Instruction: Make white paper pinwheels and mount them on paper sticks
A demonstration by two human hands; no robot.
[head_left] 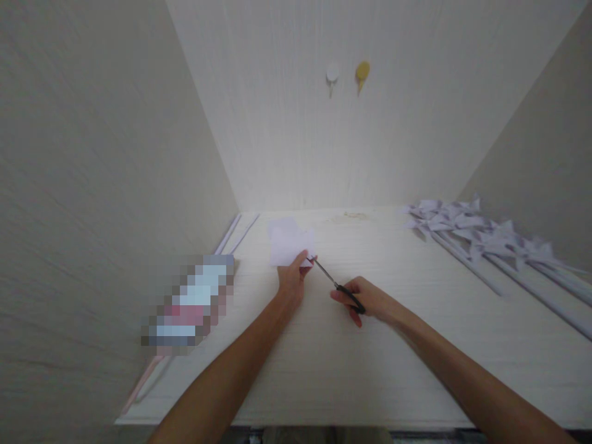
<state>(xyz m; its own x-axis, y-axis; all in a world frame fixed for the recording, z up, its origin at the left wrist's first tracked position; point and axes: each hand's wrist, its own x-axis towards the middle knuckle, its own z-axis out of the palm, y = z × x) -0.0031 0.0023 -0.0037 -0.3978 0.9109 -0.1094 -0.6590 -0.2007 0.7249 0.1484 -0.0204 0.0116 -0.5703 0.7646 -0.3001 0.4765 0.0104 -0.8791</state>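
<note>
My left hand (292,277) pinches the lower right corner of a pale lilac sheet of paper (289,243), thumb on top and fingers beneath. In my right hand (358,299) is a pair of scissors (327,275) with black handles, fingers closed around the loops. The scissor tips reach the paper's corner beside my left thumb. Whether the blades have gone into the paper is too small to tell. Below the sheet is the white tabletop (319,357).
At the right lie several paper pinwheels (499,243) on rolled paper sticks (518,283). Thin paper sticks (243,234) and a blurred-out device (194,302) lie by the left wall. A white hook (332,73) and a yellow hook (362,71) are on the back wall.
</note>
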